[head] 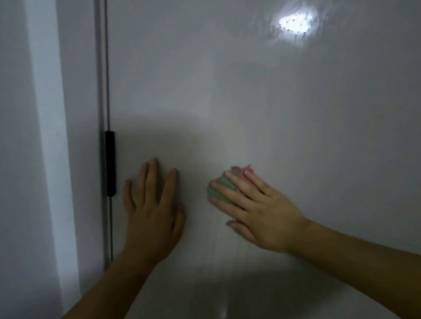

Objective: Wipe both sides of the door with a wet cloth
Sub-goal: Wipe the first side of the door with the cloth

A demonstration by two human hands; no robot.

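Right hand [262, 208] presses cloth [221, 182] on door [276, 117]; left hand [153, 213] flat.

left hand [153, 210] flat on door [275, 105], right of hinge [111, 163]; cloth [227, 183] under right hand [260, 205]

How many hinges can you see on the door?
1: a black hinge at the left edge of the door, just left of the left hand. Others may lie outside the frame.

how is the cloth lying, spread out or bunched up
Bunched up: the green and pink cloth is a small wad pressed to the door under the right hand.
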